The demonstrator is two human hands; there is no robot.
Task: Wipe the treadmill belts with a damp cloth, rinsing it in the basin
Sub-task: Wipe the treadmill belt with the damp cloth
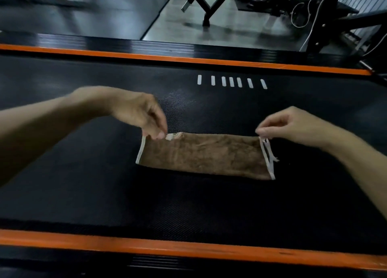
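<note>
Near orange rail runs along frame bottom. Above it we see black belt filling middle. Brown cloth lies folded at centre. Our left hand pinches its upper left corner; our right hand pinches upper right corner. White dashes beyond. Far rail, gym frame at top.

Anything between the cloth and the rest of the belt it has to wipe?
Nothing visible. The brown cloth lies flat on the treadmill belt, left hand and right hand pinching its far corners. Only flat white marks sit on the belt beyond it.
</note>
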